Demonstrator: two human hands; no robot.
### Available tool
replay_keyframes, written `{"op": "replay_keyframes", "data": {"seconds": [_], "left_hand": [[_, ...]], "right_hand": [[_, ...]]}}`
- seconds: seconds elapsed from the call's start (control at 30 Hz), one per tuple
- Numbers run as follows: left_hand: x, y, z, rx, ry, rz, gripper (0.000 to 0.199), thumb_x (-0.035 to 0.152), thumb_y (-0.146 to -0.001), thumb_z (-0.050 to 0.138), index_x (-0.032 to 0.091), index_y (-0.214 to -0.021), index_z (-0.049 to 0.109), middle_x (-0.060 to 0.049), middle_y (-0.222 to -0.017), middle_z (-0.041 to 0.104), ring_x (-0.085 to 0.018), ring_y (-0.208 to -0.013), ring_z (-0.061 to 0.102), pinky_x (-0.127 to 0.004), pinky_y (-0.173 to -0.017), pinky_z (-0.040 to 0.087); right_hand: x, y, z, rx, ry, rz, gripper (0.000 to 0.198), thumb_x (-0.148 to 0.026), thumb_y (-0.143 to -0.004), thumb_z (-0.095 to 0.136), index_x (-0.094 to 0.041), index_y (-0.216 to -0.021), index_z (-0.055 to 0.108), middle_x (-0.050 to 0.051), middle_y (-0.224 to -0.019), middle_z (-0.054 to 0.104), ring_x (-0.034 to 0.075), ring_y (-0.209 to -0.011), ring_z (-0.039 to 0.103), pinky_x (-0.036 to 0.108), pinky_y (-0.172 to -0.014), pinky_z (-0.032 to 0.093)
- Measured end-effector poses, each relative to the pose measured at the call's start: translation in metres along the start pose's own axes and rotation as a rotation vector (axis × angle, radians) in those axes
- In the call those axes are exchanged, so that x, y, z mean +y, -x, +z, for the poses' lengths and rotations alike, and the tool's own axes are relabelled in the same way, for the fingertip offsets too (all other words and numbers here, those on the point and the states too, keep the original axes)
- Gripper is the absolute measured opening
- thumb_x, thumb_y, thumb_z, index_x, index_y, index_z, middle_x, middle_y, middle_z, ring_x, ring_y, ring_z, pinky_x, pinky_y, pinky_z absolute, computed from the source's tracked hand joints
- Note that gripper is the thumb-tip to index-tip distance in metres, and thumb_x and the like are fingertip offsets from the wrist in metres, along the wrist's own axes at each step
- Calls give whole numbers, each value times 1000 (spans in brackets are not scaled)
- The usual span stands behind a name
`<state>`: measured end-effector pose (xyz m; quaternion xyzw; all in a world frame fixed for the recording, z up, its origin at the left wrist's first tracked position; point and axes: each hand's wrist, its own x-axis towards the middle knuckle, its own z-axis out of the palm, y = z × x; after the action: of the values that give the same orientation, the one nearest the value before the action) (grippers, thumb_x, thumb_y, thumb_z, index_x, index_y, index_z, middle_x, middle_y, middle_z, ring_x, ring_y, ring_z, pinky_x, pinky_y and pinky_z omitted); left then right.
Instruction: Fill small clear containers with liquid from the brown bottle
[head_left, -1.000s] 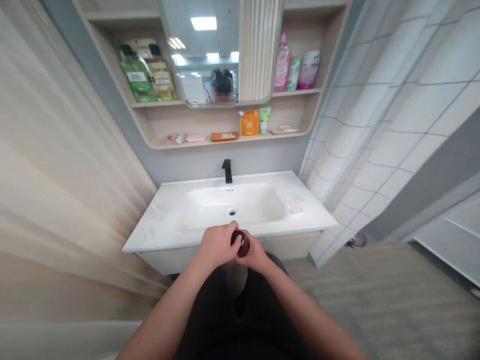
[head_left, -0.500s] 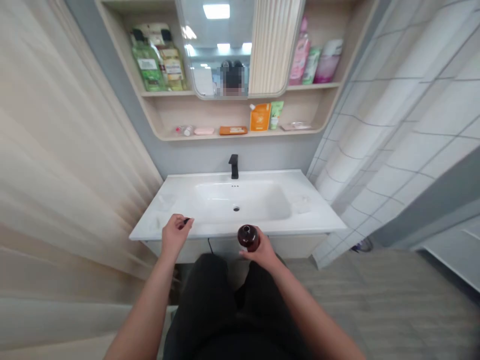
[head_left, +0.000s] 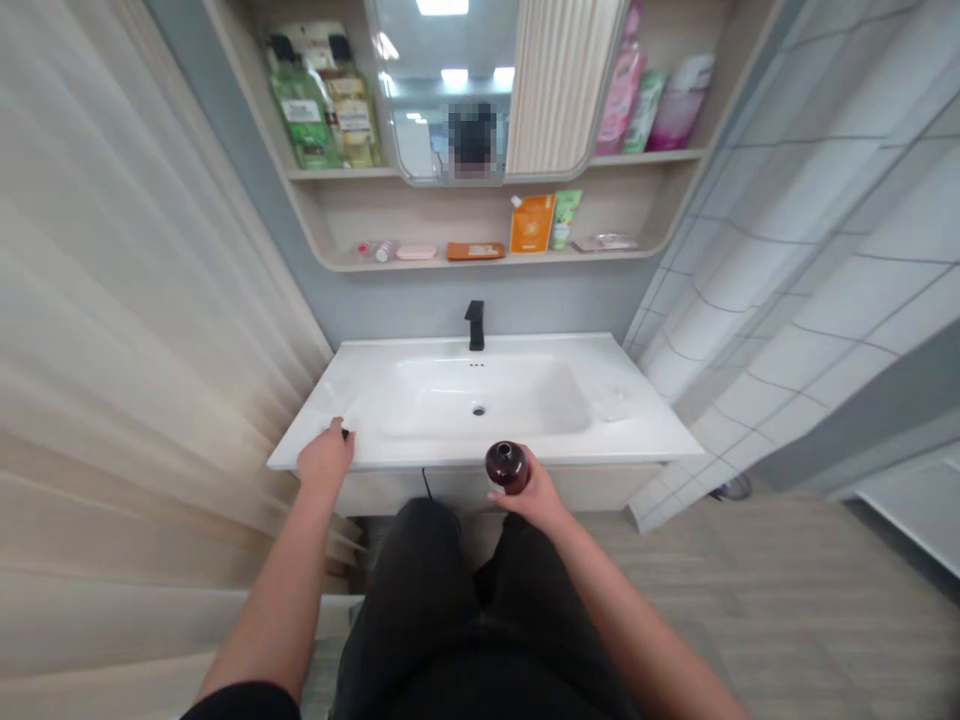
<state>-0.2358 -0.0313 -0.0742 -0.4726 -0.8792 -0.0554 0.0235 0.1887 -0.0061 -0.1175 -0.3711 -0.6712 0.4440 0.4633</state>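
Observation:
My right hand (head_left: 541,497) is wrapped round a dark brown bottle (head_left: 507,468) in front of the counter's front edge. The bottle is roughly upright, and its narrow neck is uncapped. Over the left front part of the white counter, my left hand (head_left: 325,455) pinches a small black cap (head_left: 346,435), mostly hidden by the fingers. Just beyond that hand, a clear plastic thing (head_left: 339,392) lies on the counter; its kind is hard to make out.
A white basin (head_left: 491,395) with a black faucet (head_left: 475,325) lies ahead. Another clear item (head_left: 611,400) rests right of it. Above, a shelf (head_left: 420,266) holds an orange pouch (head_left: 532,223) and several toiletries below a mirror (head_left: 427,110). Curtains hang at both sides.
My left hand has moved left and slightly farther forward over the counter with the black cap. The bottle stays in my right hand, and the view has shifted slightly.

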Motion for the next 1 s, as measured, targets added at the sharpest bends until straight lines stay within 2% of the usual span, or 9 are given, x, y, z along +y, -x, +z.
{"op": "replay_keyframes", "data": {"seconds": [0.27, 0.33, 0.43, 0.53, 0.6, 0.67, 0.77, 0.87, 1.0], "left_hand": [[0, -15, -3, -44, -36, 30, 59, 48, -109, 45, 15, -156, 58, -23, -120, 80, -39, -108, 76, -41, -86, 52], [0, -10, -7, 6, -4, 47, 60, 50, -108, 47, 15, -156, 59, -23, -130, 77, -39, -111, 75, -41, -87, 52], [4, 8, -16, 157, 130, 61, 58, 52, -110, 45, 17, -153, 62, -21, -147, 70, -39, -119, 72, -43, -92, 53], [23, 36, -21, 249, 360, 136, 51, 52, -109, 48, 19, -143, 67, -16, -143, 72, -35, -124, 70, -43, -103, 52], [47, 58, -18, 167, 555, 262, 46, 52, -105, 56, 22, -137, 69, -13, -137, 74, -30, -116, 71, -41, -103, 54], [77, 80, -11, -17, 771, 415, 49, 50, -98, 67, 25, -140, 67, -11, -138, 74, -26, -107, 73, -39, -97, 58], [122, 106, 0, -260, 1078, 624, 70, 46, -90, 78, 26, -153, 57, -14, -156, 65, -28, -130, 70, -41, -105, 58], [156, 118, 3, -354, 1197, 660, 74, 40, -84, 85, 24, -152, 58, -16, -158, 64, -31, -143, 64, -45, -116, 55], [179, 118, -6, -335, 1165, 592, 73, 33, -77, 92, 21, -143, 63, -15, -143, 73, -32, -132, 71, -48, -112, 58]], "right_hand": [[2, -1, 0, 19, -5, 13, 85, -39, -61, 101, -23, -136, 65, 13, -130, 77, 36, -123, 75, 53, -115, 57], [2, 0, 1, 1, -32, 3, 85, -38, -62, 101, -23, -137, 64, 12, -131, 77, 35, -124, 75, 52, -115, 57], [1, 0, 3, -13, -47, 8, 86, -39, -61, 102, -24, -137, 64, 12, -131, 76, 35, -123, 75, 52, -115, 58], [1, -1, 6, -9, -53, 13, 87, -39, -61, 102, -24, -138, 63, 12, -131, 76, 35, -123, 74, 52, -115, 57], [2, -3, 9, 9, -38, -2, 86, -39, -62, 101, -24, -138, 63, 12, -131, 75, 35, -125, 72, 53, -116, 56], [2, -6, 14, 45, -5, -38, 87, -39, -63, 101, -24, -138, 62, 13, -135, 72, 36, -129, 69, 53, -120, 53], [2, -12, 21, 78, 18, -115, 92, -42, -65, 101, -25, -144, 58, 16, -148, 64, 37, -142, 61, 53, -127, 46], [1, -19, 28, 41, -26, -143, 98, -43, -66, 101, -26, -150, 55, 18, -165, 48, 40, -154, 51, 54, -131, 43], [1, -29, 37, -21, -55, -122, 112, -40, -63, 105, -28, -158, 48, 18, -173, 39, 42, -158, 46, 58, -132, 41]]}}
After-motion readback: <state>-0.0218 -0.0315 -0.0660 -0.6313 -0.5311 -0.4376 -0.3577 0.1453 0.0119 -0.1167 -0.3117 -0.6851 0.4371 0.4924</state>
